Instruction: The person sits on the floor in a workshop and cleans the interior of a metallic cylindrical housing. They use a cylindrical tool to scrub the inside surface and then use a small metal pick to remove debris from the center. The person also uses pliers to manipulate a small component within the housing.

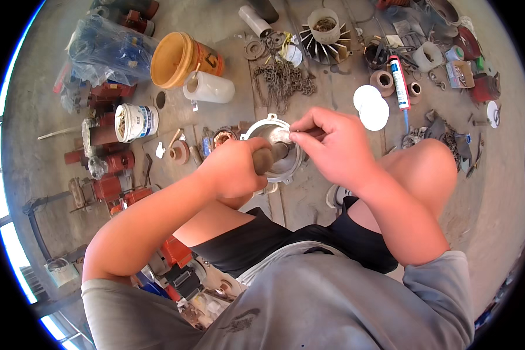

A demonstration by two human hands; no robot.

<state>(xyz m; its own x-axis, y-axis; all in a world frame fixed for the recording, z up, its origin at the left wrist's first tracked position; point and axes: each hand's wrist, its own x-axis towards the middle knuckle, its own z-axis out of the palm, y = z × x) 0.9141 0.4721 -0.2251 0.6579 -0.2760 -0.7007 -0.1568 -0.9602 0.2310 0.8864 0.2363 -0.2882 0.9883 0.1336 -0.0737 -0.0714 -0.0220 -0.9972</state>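
A round pale metal housing (298, 165) with lugs on its rim stands between my knees, its open end up. My left hand (230, 169) is closed around a brown, round-ended handle (263, 160). A dark cylindrical piece (282, 150) shows just beyond the handle, inside the housing; I cannot tell whether they are joined. My right hand (338, 146) has thumb and forefinger pinched together at the housing's right inner edge. Whatever lies between those fingertips is too small to make out. Beside my left hand sits a part with copper windings (222, 137).
Ahead lie a heap of chain (283, 81), a white jug (210, 87) and a yellow bucket (172, 58). White discs (374, 113) and a sealant cartridge (399, 81) are to the right. A white bucket (135, 123) and several red motors (114, 160) stand left.
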